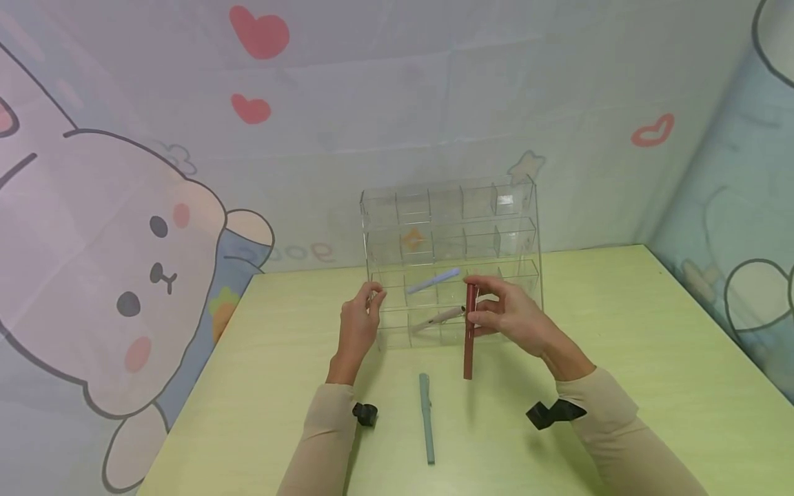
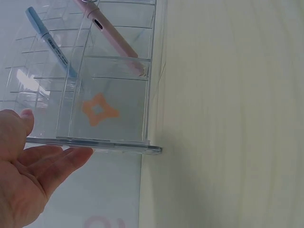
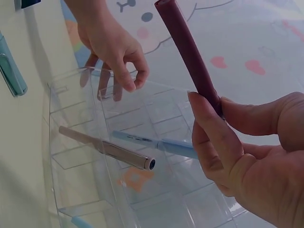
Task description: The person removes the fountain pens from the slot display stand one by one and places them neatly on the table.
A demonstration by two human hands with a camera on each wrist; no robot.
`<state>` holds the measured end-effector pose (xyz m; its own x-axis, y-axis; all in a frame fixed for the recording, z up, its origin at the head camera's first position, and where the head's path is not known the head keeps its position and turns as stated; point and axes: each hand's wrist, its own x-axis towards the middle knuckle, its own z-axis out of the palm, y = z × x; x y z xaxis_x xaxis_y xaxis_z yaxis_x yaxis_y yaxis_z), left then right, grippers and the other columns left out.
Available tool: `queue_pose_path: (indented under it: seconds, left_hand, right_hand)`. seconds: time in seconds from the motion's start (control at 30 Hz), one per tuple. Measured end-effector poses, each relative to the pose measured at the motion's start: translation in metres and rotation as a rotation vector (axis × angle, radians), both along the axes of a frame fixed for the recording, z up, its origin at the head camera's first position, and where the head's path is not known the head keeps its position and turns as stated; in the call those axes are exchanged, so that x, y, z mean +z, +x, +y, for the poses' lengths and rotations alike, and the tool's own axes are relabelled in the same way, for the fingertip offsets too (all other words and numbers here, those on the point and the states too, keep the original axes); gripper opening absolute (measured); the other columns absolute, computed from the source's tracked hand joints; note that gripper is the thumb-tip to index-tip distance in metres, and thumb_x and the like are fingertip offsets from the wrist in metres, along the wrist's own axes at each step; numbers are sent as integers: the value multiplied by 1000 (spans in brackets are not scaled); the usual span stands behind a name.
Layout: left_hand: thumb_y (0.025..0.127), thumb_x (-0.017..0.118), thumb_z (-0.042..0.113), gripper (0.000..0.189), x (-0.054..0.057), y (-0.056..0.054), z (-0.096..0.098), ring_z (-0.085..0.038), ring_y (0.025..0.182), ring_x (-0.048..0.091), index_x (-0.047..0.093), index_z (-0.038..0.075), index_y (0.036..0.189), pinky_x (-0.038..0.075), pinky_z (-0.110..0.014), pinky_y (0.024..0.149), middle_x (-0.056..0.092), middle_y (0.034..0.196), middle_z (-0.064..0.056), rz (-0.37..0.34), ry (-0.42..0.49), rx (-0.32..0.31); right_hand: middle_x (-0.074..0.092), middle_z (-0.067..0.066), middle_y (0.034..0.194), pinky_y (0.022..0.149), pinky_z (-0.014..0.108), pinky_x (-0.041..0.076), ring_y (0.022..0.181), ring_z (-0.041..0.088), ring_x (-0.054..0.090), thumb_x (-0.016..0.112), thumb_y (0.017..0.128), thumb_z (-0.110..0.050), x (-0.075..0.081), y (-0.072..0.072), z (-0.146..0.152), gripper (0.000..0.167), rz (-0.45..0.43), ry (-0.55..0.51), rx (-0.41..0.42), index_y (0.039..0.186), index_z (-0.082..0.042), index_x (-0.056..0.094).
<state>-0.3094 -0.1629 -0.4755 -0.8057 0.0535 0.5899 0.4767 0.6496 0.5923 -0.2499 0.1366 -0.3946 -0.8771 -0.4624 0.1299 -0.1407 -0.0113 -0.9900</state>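
Note:
My right hand [image 1: 517,318] pinches a dark red pen [image 1: 469,344] between thumb and fingers, in front of a clear acrylic pen rack [image 1: 455,231]. The pen stands nearly upright in the head view. At the rack's left side, my left hand [image 1: 360,327] grips the side panel, thumb on one face and fingers on the other in the left wrist view. A light blue pen [image 1: 433,281] leans in the third row from the top. Below it, a pale pink pen [image 1: 439,318] lies slanted in the bottom row. One green pen [image 1: 426,419] lies on the table in front.
The rack stands on a yellow-green table [image 1: 620,331], close to its back edge. Behind it hangs a cloth [image 1: 384,89] printed with a rabbit and hearts. A black wrist camera [image 1: 366,414] sits on the left sleeve, another camera [image 1: 552,415] on the right.

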Motion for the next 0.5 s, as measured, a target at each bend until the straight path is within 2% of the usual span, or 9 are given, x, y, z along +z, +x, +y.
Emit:
queue_pose_path:
  seconds: [0.2, 0.5]
  left_hand:
    - [104, 58, 21, 12, 0, 0, 0, -6, 44, 20, 62, 11, 108, 22, -23, 42, 34, 58, 4, 9, -4, 8]
    - [104, 58, 23, 13, -1, 0, 0, -5, 44, 19, 62, 11, 108, 24, -23, 42, 40, 60, 2, 7, -4, 7]
  right_hand:
    - [41, 32, 136, 81, 44, 57, 100, 22, 66, 58, 96, 11, 0, 0, -1, 61, -18, 44, 53, 151, 6, 30]
    - [38, 35, 137, 82, 44, 56, 101, 24, 65, 59, 97, 9, -4, 2, -2, 62, -70, 66, 111, 151, 7, 29]
